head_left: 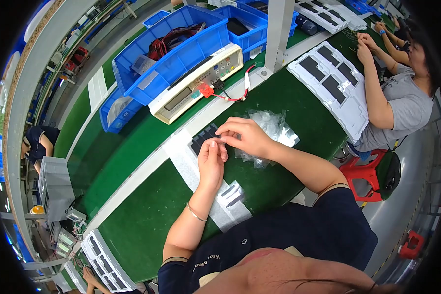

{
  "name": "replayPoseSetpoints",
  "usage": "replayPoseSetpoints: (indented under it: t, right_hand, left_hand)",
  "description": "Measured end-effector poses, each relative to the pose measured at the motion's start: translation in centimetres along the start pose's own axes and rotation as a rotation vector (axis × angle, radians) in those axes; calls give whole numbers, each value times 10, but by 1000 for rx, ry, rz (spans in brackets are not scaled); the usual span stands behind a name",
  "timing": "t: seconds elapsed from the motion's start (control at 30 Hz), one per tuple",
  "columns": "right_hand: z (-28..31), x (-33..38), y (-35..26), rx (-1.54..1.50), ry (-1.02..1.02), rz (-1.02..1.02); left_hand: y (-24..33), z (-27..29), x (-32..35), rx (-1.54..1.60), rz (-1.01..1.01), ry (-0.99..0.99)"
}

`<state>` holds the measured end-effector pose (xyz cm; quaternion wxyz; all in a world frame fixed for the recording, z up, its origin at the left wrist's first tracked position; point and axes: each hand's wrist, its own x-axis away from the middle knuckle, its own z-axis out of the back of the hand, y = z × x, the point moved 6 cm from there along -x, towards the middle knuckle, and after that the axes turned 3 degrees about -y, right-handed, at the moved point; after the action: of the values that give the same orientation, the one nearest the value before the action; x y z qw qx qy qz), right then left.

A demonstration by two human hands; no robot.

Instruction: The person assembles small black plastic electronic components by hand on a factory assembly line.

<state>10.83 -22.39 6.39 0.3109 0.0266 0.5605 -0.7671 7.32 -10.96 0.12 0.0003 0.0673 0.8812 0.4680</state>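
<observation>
My left hand (212, 161) and my right hand (247, 137) meet fingertip to fingertip above the green bench top. Both have their fingers drawn together in a pinch; whatever lies between them is too small or hidden to make out. Just beyond the fingertips, flat black pieces (201, 141) lie on a white strip (183, 164) that runs across the bench. A heap of transparent plastic film pieces (272, 128) sits beside and partly beneath my right hand. Nearer to me on the strip is a small transparent sheet with dark narrow bars (234, 195).
A beige test meter (196, 88) with red and black leads stands behind the hands, below blue bins (176, 46). To the right, a white tray (328, 81) holds black flat pieces, next to a seated co-worker (402, 93). Another such tray (103, 259) lies lower left.
</observation>
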Motion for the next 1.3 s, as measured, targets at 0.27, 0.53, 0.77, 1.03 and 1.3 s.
replayPoseSetpoints:
  t: [0.27,0.53,0.77,1.03,1.3]
  right_hand:
    - [-2,-1,-1,8,-110,-46]
    - [-6,1,-2,-26,-103,8]
    - [0,1,-8,42,-70,44]
    - [-2,1,-5,-76,-95,-17]
    - [-12,3,-3,-107,-149,-74]
  left_hand:
    - [1,2,-1,-16,5,-7]
    - [-2,4,-2,-33,29,-24]
    - [-4,2,-2,-7,26,-78]
    - [1,-2,-1,72,-27,-62]
    - [0,-3,-1,-34,1,-61]
